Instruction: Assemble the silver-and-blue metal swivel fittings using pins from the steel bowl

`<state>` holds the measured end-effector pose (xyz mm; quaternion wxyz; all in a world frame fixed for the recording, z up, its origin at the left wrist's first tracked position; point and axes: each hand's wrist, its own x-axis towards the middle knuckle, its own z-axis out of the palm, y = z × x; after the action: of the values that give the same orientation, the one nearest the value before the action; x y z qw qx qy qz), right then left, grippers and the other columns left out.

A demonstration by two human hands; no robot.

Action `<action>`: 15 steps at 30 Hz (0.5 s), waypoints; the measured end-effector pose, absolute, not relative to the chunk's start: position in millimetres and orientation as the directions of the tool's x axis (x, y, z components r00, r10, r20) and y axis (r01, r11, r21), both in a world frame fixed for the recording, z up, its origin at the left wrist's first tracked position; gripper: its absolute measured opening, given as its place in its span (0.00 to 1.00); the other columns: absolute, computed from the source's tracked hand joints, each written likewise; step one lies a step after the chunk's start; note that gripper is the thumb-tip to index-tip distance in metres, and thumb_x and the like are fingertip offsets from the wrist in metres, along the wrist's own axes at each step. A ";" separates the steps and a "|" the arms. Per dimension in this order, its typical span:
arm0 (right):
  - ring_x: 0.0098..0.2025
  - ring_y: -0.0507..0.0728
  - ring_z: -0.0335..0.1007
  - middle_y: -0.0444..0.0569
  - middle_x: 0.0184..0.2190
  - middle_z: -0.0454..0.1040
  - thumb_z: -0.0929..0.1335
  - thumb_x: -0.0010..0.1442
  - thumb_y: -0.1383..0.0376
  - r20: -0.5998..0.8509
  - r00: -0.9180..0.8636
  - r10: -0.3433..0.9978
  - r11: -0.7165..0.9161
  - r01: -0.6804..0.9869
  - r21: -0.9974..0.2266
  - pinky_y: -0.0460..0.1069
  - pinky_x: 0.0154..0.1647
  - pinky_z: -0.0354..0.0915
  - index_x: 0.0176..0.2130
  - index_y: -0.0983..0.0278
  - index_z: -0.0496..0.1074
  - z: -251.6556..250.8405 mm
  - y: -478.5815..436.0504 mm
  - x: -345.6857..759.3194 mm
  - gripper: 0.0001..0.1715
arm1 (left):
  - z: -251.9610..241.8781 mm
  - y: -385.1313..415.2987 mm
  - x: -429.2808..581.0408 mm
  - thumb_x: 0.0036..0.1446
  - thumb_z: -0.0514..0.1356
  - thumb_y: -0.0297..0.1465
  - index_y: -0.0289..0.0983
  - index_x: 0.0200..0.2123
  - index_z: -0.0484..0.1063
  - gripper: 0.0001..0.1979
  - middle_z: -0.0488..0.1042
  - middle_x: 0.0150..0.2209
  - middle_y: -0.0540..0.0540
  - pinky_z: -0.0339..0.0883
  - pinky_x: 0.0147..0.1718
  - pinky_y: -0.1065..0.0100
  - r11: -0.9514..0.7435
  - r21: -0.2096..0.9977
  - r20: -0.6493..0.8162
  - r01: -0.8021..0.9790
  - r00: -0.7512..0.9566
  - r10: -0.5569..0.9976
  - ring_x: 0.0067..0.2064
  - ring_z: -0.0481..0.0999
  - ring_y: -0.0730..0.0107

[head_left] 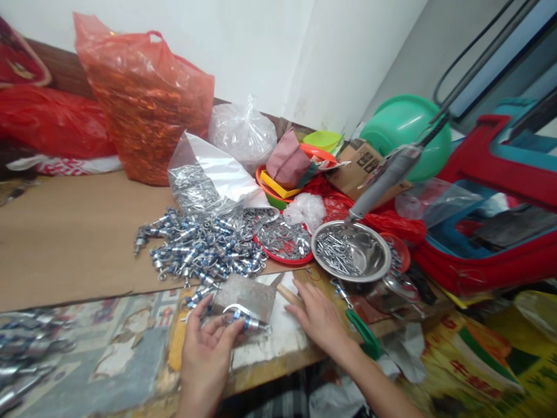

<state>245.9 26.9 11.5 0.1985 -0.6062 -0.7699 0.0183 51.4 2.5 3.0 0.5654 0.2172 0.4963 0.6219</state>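
My left hand (209,339) is closed on a hook bolt (246,321), a silvery metal part with a blue band, a curved hook and a small ring at its end. Just behind it, a flat grey metal block (243,296) rests on white paper over the bench. My right hand (315,316) lies to the right of the block, its thumb and fingers around a wooden-handled tool (288,295). The tool's pointed metal end shows beside the block; part of the handle is hidden under the fingers. Behind the block spreads a pile of similar hook bolts (195,247).
A steel bowl (378,268) with metal pins and a red tray (282,259) of small metal pieces stand behind my right hand. A grey-handled tool (383,180) hangs above the bowl. Green-handled pliers (365,337) lie near the front edge. More bolts (30,342) lie left.
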 end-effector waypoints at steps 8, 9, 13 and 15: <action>0.39 0.55 0.68 0.49 0.37 0.70 0.64 0.54 0.68 0.336 -0.147 0.930 0.314 0.792 -0.523 0.48 0.39 0.65 0.43 0.63 0.66 38.9 14.2 248.2 0.14 | 4.2 1.9 51.3 0.37 0.67 0.28 0.39 0.52 0.53 0.38 0.74 0.23 0.52 0.71 0.25 0.70 0.130 0.867 -0.289 -0.482 -0.273 0.918 0.25 0.76 0.71; 0.41 0.55 0.68 0.49 0.39 0.70 0.64 0.55 0.69 0.399 -0.185 0.898 0.391 0.752 -0.531 0.48 0.40 0.65 0.45 0.62 0.66 48.7 11.5 243.1 0.16 | 4.7 2.0 51.3 0.37 0.67 0.28 0.39 0.52 0.53 0.38 0.74 0.23 0.52 0.71 0.25 0.70 0.130 0.866 -0.290 -0.483 -0.272 0.918 0.25 0.76 0.70; 0.40 0.54 0.68 0.50 0.41 0.71 0.61 0.57 0.74 0.542 -0.376 0.751 0.631 0.650 -0.423 0.47 0.39 0.65 0.54 0.59 0.60 68.4 3.8 225.9 0.26 | 5.1 3.1 52.1 0.36 0.67 0.28 0.40 0.52 0.52 0.39 0.74 0.22 0.52 0.72 0.25 0.67 0.122 0.859 -0.292 -0.497 -0.280 0.915 0.24 0.76 0.69; 0.35 0.53 0.69 0.49 0.36 0.72 0.59 0.57 0.75 0.415 -0.474 0.777 0.619 0.699 -0.359 0.46 0.33 0.65 0.55 0.58 0.59 65.6 1.7 221.8 0.27 | 4.7 3.3 52.6 0.35 0.67 0.28 0.39 0.52 0.52 0.40 0.74 0.21 0.52 0.72 0.24 0.65 0.113 0.860 -0.289 -0.498 -0.293 0.911 0.23 0.75 0.68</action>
<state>221.8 1.7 65.6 0.2777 -0.4310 -0.8557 0.0702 52.6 3.3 4.7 0.5571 0.2083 0.4961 0.6326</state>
